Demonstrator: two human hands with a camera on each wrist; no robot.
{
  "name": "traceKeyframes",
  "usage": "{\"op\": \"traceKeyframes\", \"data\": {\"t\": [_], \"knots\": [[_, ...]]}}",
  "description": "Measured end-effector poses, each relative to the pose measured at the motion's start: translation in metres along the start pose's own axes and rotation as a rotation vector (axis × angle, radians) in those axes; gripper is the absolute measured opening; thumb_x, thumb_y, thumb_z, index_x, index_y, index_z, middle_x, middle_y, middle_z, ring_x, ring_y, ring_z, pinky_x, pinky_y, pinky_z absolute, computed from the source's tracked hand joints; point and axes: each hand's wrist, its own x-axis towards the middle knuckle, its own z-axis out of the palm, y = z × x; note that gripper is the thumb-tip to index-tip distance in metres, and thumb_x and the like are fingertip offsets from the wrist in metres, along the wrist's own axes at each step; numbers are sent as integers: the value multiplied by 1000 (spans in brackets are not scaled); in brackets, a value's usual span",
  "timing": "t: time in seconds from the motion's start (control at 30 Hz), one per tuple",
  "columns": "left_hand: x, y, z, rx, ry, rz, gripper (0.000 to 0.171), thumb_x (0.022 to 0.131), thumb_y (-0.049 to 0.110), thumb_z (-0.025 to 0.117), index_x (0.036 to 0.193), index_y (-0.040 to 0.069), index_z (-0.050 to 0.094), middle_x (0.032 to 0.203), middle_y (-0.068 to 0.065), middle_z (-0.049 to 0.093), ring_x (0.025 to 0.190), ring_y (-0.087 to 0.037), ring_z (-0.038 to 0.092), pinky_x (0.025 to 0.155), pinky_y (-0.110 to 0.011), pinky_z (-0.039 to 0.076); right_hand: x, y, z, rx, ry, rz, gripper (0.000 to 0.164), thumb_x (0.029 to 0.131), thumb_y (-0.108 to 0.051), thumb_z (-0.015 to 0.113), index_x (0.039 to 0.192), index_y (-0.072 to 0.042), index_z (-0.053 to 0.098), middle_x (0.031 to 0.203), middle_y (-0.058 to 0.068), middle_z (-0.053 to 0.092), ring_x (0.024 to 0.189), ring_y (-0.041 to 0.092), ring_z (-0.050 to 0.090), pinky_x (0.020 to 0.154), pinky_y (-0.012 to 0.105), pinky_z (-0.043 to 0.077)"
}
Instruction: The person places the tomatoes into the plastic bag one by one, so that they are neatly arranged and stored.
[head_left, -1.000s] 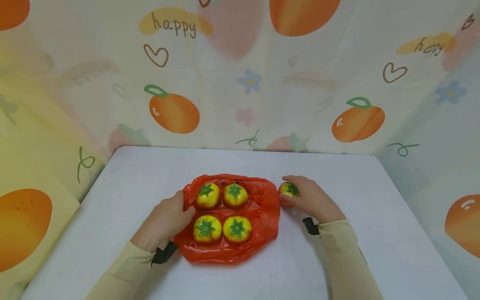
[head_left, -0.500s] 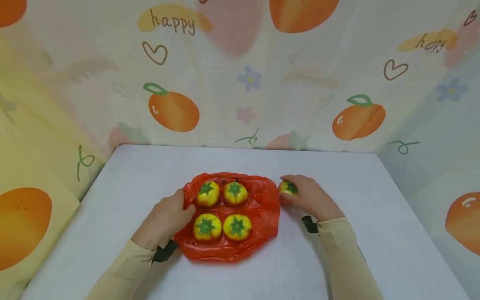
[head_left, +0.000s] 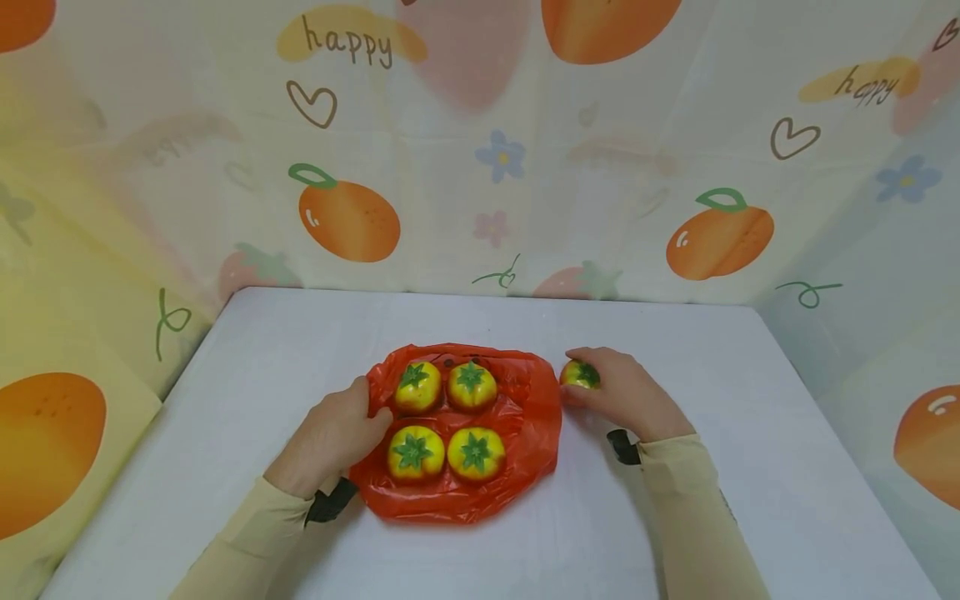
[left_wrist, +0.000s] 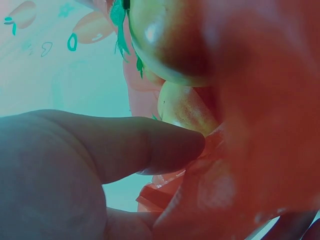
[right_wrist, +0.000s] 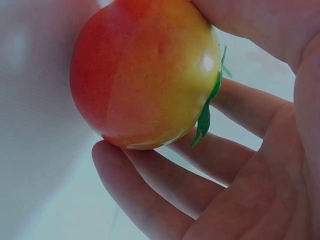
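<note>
A red plastic bag (head_left: 525, 433) lies spread on the white table, left of centre in the head view. Several yellow-and-red tomatoes (head_left: 476, 454) with green star-shaped tops sit on it in two rows. My left hand (head_left: 333, 433) pinches the bag's left edge between thumb and fingers; in the left wrist view the thumb (left_wrist: 165, 147) presses on the crumpled film. Just off the bag's right side, my right hand (head_left: 626, 396) grips another tomato (right_wrist: 145, 75), thumb on one side and fingers on the other. Its underside rests close to the table; contact cannot be told.
The white table (head_left: 675, 333) reaches back to a cloth backdrop (head_left: 450, 167) printed with oranges, flowers and hearts. The cloth also stands along the left and right sides. A dark wrist strap (head_left: 624, 447) shows below the right hand.
</note>
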Motion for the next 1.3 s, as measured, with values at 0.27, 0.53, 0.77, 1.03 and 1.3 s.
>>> {"op": "traceKeyframes", "data": {"t": [0.27,0.53,0.77,1.03,1.3], "knots": [[-5,-3,-1,4,6,-1,56,104,25,60,146,-9,43,117,-22,68,86,-24,66,66,-34,62,-15,-15,-15,-18,46,-22,65,98,-42,76,156,-17,57,153,13,61,135,37,57,106,57,58],[-4,1,1,11,29,24,54,104,25,61,143,-8,46,119,-21,70,90,-25,67,74,-38,64,-32,-40,-31,-21,94,-110,64,98,-41,77,156,-20,57,153,11,62,134,34,59,105,55,59],[-2,3,2,12,33,28,52,103,24,62,142,-8,47,115,-20,70,87,-24,66,71,-36,64,-42,-62,-35,-7,109,-192,62,99,-40,77,155,-20,58,153,7,62,137,31,60,111,55,55],[-3,1,2,-5,29,14,52,103,24,63,141,-8,47,110,-19,69,83,-24,65,65,-33,62,-33,-103,-23,2,34,-252,65,97,-44,79,154,-22,60,154,2,60,138,26,61,114,52,55],[-2,1,1,-13,32,14,52,104,24,62,142,-8,47,113,-20,69,83,-24,66,65,-33,61,-23,-116,2,-1,-55,-288,61,98,-42,78,153,-20,61,151,3,62,137,24,61,116,49,53]]}}
